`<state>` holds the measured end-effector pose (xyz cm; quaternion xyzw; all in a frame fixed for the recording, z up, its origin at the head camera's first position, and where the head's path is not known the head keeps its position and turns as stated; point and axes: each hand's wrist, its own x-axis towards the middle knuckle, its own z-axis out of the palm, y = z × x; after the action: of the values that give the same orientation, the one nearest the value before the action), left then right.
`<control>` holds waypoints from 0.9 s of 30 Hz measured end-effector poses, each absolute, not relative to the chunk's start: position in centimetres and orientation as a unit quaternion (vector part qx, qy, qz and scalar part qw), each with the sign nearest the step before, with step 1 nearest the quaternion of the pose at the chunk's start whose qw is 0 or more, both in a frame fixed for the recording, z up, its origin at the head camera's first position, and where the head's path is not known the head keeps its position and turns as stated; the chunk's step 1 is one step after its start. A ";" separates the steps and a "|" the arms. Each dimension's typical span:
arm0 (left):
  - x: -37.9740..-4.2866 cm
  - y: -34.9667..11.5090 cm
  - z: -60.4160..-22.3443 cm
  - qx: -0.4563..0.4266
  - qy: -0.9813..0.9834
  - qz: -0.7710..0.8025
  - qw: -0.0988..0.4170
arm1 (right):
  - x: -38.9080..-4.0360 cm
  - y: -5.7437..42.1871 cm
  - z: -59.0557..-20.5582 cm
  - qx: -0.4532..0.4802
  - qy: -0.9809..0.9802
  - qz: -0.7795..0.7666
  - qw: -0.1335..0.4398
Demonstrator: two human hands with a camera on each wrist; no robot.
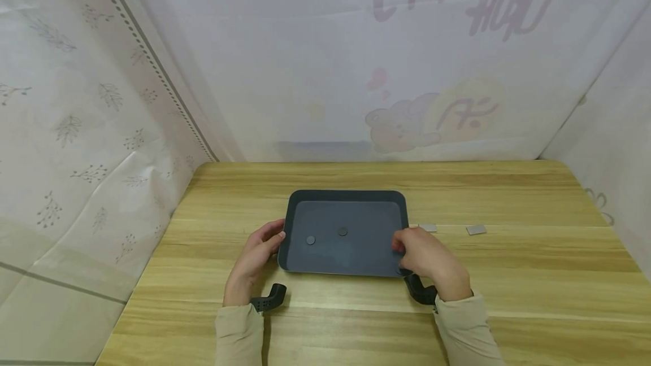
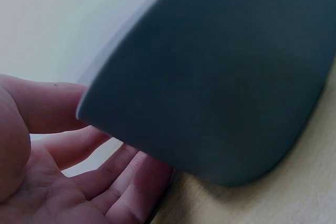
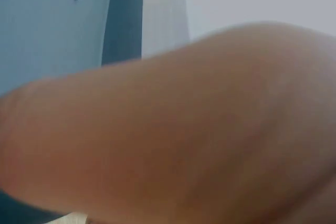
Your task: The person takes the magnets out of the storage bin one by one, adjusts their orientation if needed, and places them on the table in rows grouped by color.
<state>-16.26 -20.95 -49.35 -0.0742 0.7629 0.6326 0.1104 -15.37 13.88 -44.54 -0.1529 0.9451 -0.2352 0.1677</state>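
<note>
A dark grey rectangular tray (image 1: 346, 256) sits on the wooden table, two small round grey discs inside it: one near the middle (image 1: 343, 231), another left of it (image 1: 311, 240). My left hand (image 1: 255, 254) holds the tray's left side. Its thumb lies at the rim and its fingers (image 2: 113, 182) are against the outer wall. At the tray's front right corner, my right hand (image 1: 429, 258) reaches in over the wall with bent fingers. Part of another round disc (image 1: 402, 270) shows under it. I cannot tell whether the fingers pinch it; the hand's back fills the right wrist view.
Two small flat grey rectangular pieces lie right of the tray, one close to the right hand (image 1: 429, 227), one farther out (image 1: 476, 230). Black wrist mounts (image 1: 269, 298) stick out inward from both cuffs. A pale printed curtain (image 1: 305, 72) hangs behind the table.
</note>
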 end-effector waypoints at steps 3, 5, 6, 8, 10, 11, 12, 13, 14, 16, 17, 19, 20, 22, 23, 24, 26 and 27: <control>-16.3 -21.0 -49.4 -0.074 0.763 0.632 0.110 | -15.4 13.8 -44.6 -0.145 0.948 -0.227 0.172; -16.2 -21.0 -49.3 -0.074 0.763 0.633 0.109 | -15.3 13.8 -44.6 -0.143 0.949 -0.223 0.172; -16.2 -21.0 -49.3 -0.073 0.763 0.633 0.109 | -15.3 13.7 -44.6 -0.141 0.949 -0.221 0.173; -16.3 -21.0 -49.4 -0.073 0.763 0.633 0.108 | -15.2 13.6 -44.7 -0.143 0.950 -0.216 0.173; -16.3 -21.0 -49.4 -0.074 0.763 0.633 0.107 | -15.2 13.5 -44.8 -0.147 0.951 -0.211 0.171; -16.3 -20.9 -49.4 -0.075 0.763 0.633 0.107 | -15.1 13.5 -44.9 -0.149 0.952 -0.207 0.170; -16.3 -20.9 -49.3 -0.075 0.763 0.633 0.107 | -15.1 13.5 -44.9 -0.151 0.953 -0.204 0.168; -16.3 -20.9 -49.3 -0.075 0.763 0.633 0.107 | -15.1 13.4 -45.0 -0.153 0.953 -0.201 0.166; -16.3 -20.9 -49.3 -0.075 0.763 0.633 0.107 | -15.1 13.4 -45.0 -0.154 0.954 -0.198 0.166; -16.3 -20.9 -49.3 -0.075 0.763 0.633 0.108 | -15.1 13.3 -45.0 -0.154 0.954 -0.193 0.169; -16.3 -20.9 -49.3 -0.074 0.764 0.632 0.108 | -15.0 13.3 -45.0 -0.154 0.954 -0.191 0.173; -16.3 -20.9 -49.3 -0.075 0.764 0.632 0.108 | -15.0 13.3 -45.0 -0.152 0.953 -0.189 0.180; -16.3 -20.9 -49.3 -0.077 0.764 0.632 0.108 | -15.1 13.3 -45.0 -0.152 0.953 -0.189 0.182; -16.3 -20.9 -49.3 -0.079 0.763 0.633 0.107 | -15.1 13.2 -45.1 -0.151 0.951 -0.192 0.187; -16.3 -20.9 -49.2 -0.078 0.765 0.631 0.107 | -15.1 13.2 -45.1 -0.151 0.951 -0.194 0.188; -16.3 -20.9 -49.2 -0.080 0.764 0.631 0.106 | -15.1 13.2 -45.2 -0.151 0.950 -0.196 0.188; -16.3 -20.9 -49.2 -0.081 0.764 0.631 0.106 | -15.1 13.2 -45.3 -0.150 0.950 -0.198 0.190; -16.3 -20.9 -49.3 -0.081 0.764 0.631 0.106 | -15.1 13.2 -45.3 -0.148 0.949 -0.200 0.193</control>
<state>-16.26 -20.90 -49.25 -0.0810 0.7641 0.6311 0.1062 -15.11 13.19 -45.26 -0.1478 0.9492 -0.2001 0.1927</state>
